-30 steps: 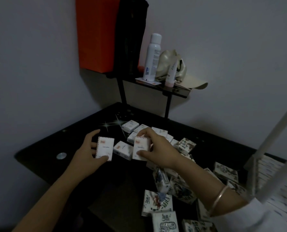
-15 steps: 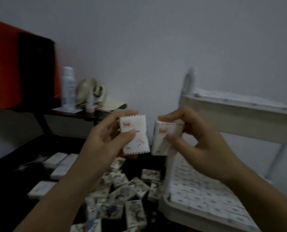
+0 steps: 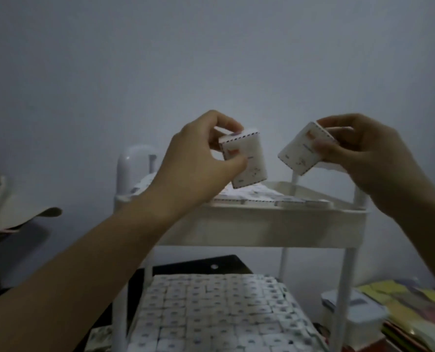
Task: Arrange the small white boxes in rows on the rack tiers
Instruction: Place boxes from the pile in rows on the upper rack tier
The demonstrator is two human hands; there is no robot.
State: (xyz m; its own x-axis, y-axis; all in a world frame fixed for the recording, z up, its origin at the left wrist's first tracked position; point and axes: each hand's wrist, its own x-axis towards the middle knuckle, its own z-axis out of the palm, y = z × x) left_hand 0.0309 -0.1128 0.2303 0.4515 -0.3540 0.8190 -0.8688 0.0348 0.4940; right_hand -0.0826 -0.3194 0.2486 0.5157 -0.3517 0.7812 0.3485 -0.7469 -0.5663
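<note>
Placement is happening: we're pinching a first box (image 3: pixel 246 158) in the left hand (image 3: pixel 193 158) & a second box (image 3: pixel 301 151) in the right hand (image 3: pixel 361 151), both tilted above the top tier (image 3: pixel 262 226). Next we're prob. needing to level them beside the laid boxes (image 3: pixel 287 200).

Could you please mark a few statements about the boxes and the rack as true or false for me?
1. The left hand and the right hand each pinch one small white box. True.
2. The lower tier has nothing in it. False: it is packed with rows of boxes.
3. The left box and the right box are both held tilted in the air above the upper tier. True.
4. The upper tier holds no boxes yet. False: several boxes already lie flat in it.
</note>
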